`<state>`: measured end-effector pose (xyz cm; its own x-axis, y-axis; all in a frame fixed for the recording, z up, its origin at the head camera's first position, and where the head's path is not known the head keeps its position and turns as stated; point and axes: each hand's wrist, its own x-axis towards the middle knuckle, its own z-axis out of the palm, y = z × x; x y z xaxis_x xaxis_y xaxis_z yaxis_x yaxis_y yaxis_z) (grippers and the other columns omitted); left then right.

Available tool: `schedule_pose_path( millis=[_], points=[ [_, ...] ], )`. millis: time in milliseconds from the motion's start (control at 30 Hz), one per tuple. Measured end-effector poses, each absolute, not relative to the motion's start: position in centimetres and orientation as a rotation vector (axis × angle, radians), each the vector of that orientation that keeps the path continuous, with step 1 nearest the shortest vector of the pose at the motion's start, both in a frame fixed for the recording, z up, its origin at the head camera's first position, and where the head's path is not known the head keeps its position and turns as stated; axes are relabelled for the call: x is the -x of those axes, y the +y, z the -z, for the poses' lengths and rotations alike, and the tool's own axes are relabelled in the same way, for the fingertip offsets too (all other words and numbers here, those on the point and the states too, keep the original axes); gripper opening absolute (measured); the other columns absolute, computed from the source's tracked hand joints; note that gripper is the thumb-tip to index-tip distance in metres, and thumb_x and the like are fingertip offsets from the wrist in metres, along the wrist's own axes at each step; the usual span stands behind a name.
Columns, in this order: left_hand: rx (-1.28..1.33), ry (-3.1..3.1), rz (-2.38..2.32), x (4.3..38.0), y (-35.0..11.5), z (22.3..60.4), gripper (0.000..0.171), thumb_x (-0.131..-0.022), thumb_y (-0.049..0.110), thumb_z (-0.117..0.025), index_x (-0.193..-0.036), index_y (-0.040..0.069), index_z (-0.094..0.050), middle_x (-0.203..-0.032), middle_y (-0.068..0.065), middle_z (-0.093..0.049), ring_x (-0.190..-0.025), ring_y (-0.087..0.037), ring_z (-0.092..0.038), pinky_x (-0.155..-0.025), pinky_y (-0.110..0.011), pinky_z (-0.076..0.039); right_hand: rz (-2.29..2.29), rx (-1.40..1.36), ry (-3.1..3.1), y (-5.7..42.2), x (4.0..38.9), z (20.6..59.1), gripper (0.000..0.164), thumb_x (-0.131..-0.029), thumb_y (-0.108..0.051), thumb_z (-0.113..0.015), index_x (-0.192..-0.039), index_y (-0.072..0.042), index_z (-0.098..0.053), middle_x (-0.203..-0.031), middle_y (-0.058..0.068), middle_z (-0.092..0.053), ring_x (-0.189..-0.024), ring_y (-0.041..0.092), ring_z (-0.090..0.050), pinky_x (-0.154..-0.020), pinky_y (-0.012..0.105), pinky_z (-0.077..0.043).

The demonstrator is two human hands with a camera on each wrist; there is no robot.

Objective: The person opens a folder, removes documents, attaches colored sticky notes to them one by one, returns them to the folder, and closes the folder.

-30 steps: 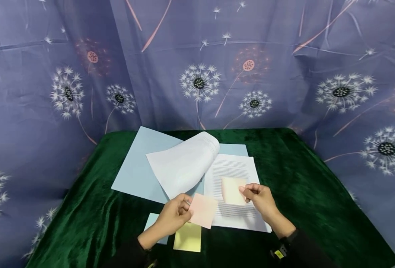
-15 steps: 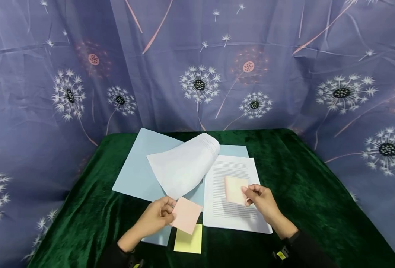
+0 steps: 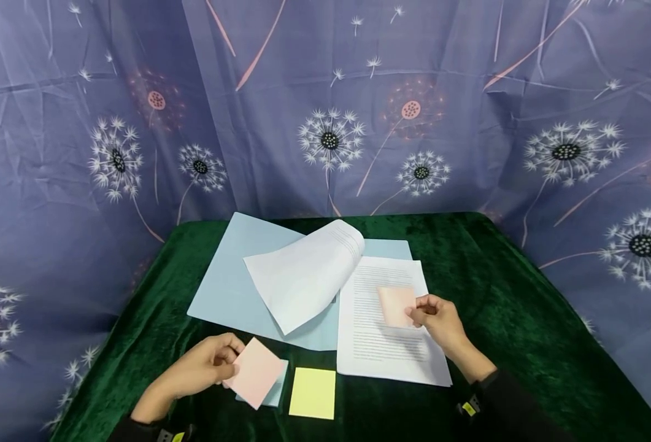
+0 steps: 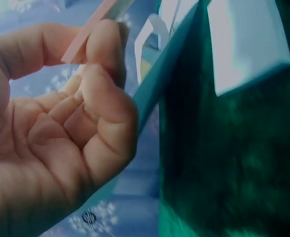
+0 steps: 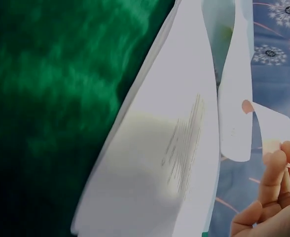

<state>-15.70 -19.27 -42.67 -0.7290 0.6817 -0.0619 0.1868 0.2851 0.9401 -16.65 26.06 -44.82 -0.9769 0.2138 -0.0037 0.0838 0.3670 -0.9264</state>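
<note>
My left hand (image 3: 195,368) pinches a pink sticky note pad (image 3: 257,373) between thumb and fingers, over a light blue pad (image 3: 274,394) that it partly hides. The left wrist view shows the pad's thick edge (image 4: 88,37) at the fingertips. Between thumb and fingers, my right hand (image 3: 440,319) holds a single pale pink sticky note (image 3: 396,306) by its right edge. That note hovers over a printed sheet (image 3: 380,356). In the right wrist view the note (image 5: 275,123) bends slightly away from the fingers.
A yellow sticky pad (image 3: 312,393) lies beside the blue one on the green velvet cloth (image 3: 524,319). Behind, a light blue folder (image 3: 231,276) lies spread, with a curled white page (image 3: 303,270) turned over it. A dandelion-print curtain (image 3: 270,123) surrounds the table.
My left hand has moved left with the pink pad, from over the yellow pad to over the blue one. My right hand has shifted slightly right and up with its note.
</note>
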Motion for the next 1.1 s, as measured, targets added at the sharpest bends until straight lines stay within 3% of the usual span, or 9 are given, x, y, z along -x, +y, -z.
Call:
schedule_pose_path(
  millis=[167,367,567,733,967,1100],
  points=[
    [-0.714,2.008,-1.474,15.8,-20.9,43.6,0.021,-0.090,-0.002,-0.053,-0.108,-0.011,-0.048,-0.079,-0.014,-0.059,-0.061,-0.016,-0.054,-0.052,-0.031,-0.044,-1.421,0.245,-2.572,26.5,17.1,45.1,0.012,-0.084,-0.009,-0.068,-0.088,0.001,-0.061,-0.070,0.006,-0.060,-0.063,0.017,-0.054,-0.053,0.027,-0.040],
    [-0.701,1.928,-1.506,16.2,-22.9,44.4,0.024,-0.089,-0.003,-0.050,-0.110,-0.014,-0.046,-0.081,-0.017,-0.058,-0.064,-0.017,-0.057,-0.052,-0.028,-0.044,-1.145,0.134,-2.567,26.8,17.6,45.6,0.008,-0.081,-0.003,-0.069,-0.086,0.002,-0.064,-0.070,0.005,-0.062,-0.062,0.018,-0.054,-0.053,0.026,-0.040],
    [-0.612,1.910,-1.497,16.3,-25.6,44.9,0.028,-0.091,0.000,-0.050,-0.114,-0.015,-0.044,-0.084,-0.017,-0.058,-0.066,-0.017,-0.057,-0.055,-0.028,-0.046,-0.857,-0.065,-2.541,26.6,17.8,46.2,0.012,-0.076,0.000,-0.073,-0.086,0.001,-0.067,-0.068,0.004,-0.063,-0.058,0.015,-0.053,-0.056,0.032,-0.042],
    [-0.522,1.959,-1.478,16.2,-27.2,45.7,0.032,-0.091,0.004,-0.052,-0.114,-0.016,-0.043,-0.082,-0.013,-0.058,-0.065,-0.018,-0.057,-0.055,-0.028,-0.046,-0.479,-0.286,-2.489,26.4,18.1,46.4,0.015,-0.070,-0.001,-0.077,-0.083,-0.003,-0.069,-0.067,0.004,-0.065,-0.053,0.014,-0.053,-0.063,0.040,-0.036],
    [-0.426,2.003,-1.477,16.4,-27.8,46.5,0.032,-0.089,0.002,-0.053,-0.113,-0.016,-0.042,-0.078,-0.008,-0.055,-0.063,-0.017,-0.055,-0.052,-0.025,-0.043,-0.154,-0.557,-2.346,26.6,18.6,46.6,0.018,-0.065,0.001,-0.078,-0.080,-0.006,-0.069,-0.074,0.006,-0.068,-0.062,0.019,-0.062,-0.059,0.037,-0.026],
    [-0.348,2.093,-1.436,16.2,-27.9,46.8,0.032,-0.085,0.000,-0.053,-0.111,-0.016,-0.043,-0.075,-0.007,-0.053,-0.060,-0.017,-0.053,-0.049,-0.025,-0.040,-0.056,-0.657,-2.297,26.4,19.0,46.5,0.016,-0.066,0.002,-0.075,-0.078,-0.006,-0.068,-0.075,0.008,-0.068,-0.062,0.021,-0.063,-0.059,0.038,-0.025]
  ],
)
